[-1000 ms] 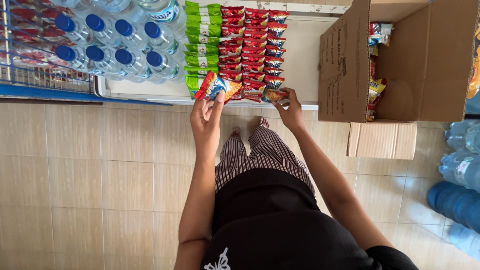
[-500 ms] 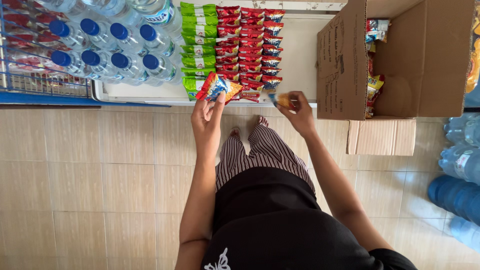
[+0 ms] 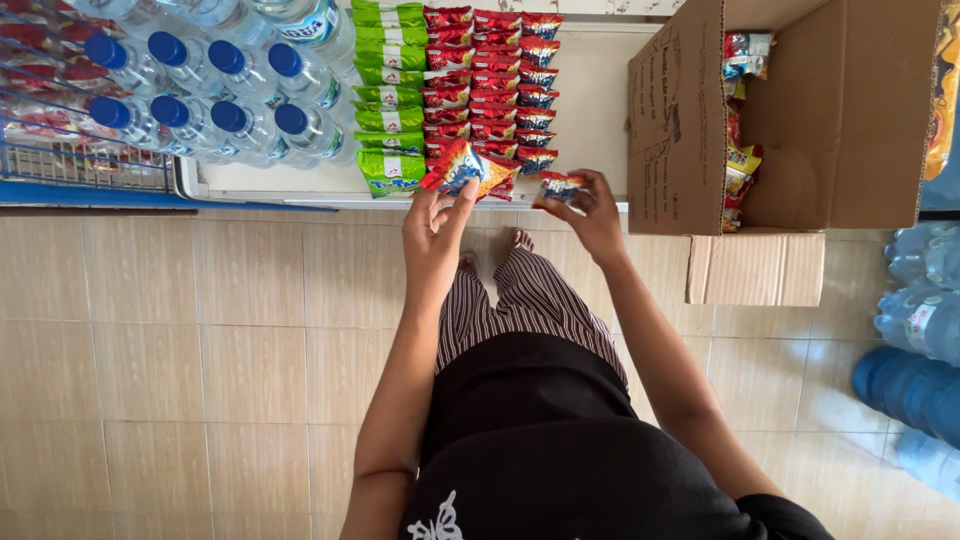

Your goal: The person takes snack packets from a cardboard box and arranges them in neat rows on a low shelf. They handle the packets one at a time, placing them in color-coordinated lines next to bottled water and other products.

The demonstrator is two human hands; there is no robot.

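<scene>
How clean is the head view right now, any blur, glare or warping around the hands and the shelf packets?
Head view: even daylight, no hard shadows; left hand and right hand sharp, with only slight softness on the small packet and the packets in the left. Mild glare on the water bottles. Wide-angle bending shows at the cardboard box edges.

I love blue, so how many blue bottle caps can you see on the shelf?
8 blue caps, in two rows of four on the shelf, left of the green packets. Bottles at the top edge may hide more.
</scene>
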